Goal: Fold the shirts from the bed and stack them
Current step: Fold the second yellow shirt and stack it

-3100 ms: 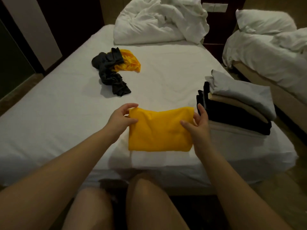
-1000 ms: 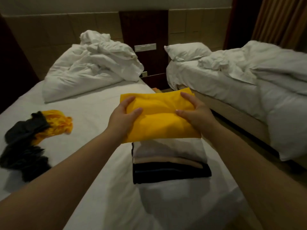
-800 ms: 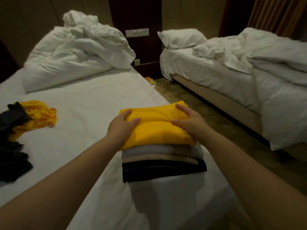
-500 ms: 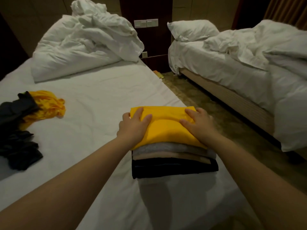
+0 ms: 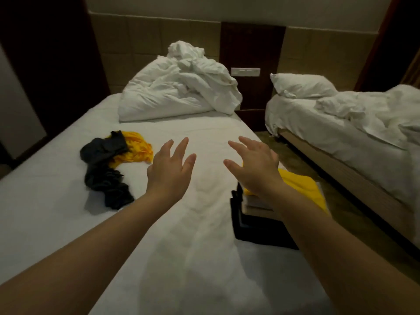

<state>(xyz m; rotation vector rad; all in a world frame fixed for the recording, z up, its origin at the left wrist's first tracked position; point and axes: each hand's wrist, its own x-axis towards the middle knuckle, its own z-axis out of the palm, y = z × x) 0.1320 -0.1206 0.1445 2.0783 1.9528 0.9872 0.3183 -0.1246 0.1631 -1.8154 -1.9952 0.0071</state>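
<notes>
Left hand (image 5: 170,169) and right hand (image 5: 254,165) are hovering, fingers spread, gripping nothing; yellow shirt (image 5: 300,185) is lying folded atop the stack (image 5: 256,226) at the right edge of the bed (image 5: 56,201), presumably leaving folding room; crumpled shirts (image 5: 106,164) are waiting leftward.

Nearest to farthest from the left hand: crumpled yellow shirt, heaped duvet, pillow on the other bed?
1. Crumpled yellow shirt, just left of the left hand.
2. Heaped duvet, farther ahead.
3. Pillow, far off to the right.
</notes>
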